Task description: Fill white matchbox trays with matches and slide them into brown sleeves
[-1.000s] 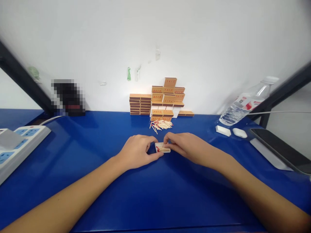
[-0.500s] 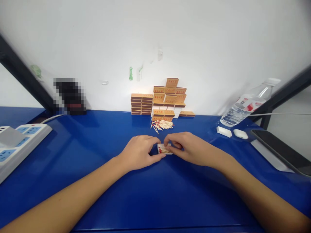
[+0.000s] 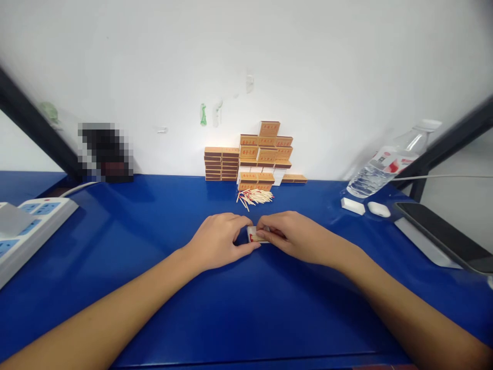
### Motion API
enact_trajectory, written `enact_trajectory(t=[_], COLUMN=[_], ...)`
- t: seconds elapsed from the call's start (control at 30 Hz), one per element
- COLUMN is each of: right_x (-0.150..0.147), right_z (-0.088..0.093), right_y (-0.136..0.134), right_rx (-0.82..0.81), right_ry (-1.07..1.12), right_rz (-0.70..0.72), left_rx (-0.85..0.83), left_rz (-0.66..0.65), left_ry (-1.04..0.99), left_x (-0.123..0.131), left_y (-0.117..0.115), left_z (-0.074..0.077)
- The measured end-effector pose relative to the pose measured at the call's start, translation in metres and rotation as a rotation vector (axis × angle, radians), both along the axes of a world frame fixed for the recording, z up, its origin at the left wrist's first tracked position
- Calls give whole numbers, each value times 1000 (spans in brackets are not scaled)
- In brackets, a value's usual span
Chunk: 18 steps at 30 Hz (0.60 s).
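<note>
A small white matchbox tray (image 3: 249,231) lies on the blue tabletop between my hands, with red-tipped matches (image 3: 253,237) inside. My left hand (image 3: 217,240) grips the tray's left end, thumb on the near side and forefinger on the far side. Over the right part of the tray, the fingers and thumb of my right hand (image 3: 295,235) are pinched together on matches and hide part of them. Just beyond the hands is a loose heap of matches (image 3: 256,197), touching or close to two stacked matchboxes (image 3: 257,178).
Behind the heap, matchboxes are built into a stepped stack (image 3: 268,140), with flat piles of boxes (image 3: 221,164) to its left. A tilted water bottle (image 3: 389,162), white cases (image 3: 378,209) and a phone (image 3: 442,234) lie right. A power strip (image 3: 36,234) is at left.
My right hand has shifted slightly left and its fingers have closed further over the matches in the tray. My left hand keeps its hold. The whole view has moved a little.
</note>
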State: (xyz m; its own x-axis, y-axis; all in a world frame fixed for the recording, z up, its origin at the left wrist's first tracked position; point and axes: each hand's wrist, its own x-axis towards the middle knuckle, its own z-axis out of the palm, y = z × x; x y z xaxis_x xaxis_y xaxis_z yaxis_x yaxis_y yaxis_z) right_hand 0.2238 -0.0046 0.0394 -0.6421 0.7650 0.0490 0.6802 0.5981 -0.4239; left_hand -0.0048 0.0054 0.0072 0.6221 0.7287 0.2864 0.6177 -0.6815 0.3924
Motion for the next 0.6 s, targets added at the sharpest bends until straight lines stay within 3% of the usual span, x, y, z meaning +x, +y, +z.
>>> enact_trajectory(t=[0.13, 0.37, 0.6], right_x=[3, -12, -40], right_z=[2, 0, -3], right_y=[4, 48, 74], right_rx=[0, 127, 159], right_ry=[48, 28, -112], right_rz=[-19, -386, -481], left_rx=[13, 16, 13], left_rz=[-2, -5, -2], left_ry=[9, 15, 18], left_x=[0, 1, 0], left_y=[0, -2, -1], left_z=[-1, -1, -2])
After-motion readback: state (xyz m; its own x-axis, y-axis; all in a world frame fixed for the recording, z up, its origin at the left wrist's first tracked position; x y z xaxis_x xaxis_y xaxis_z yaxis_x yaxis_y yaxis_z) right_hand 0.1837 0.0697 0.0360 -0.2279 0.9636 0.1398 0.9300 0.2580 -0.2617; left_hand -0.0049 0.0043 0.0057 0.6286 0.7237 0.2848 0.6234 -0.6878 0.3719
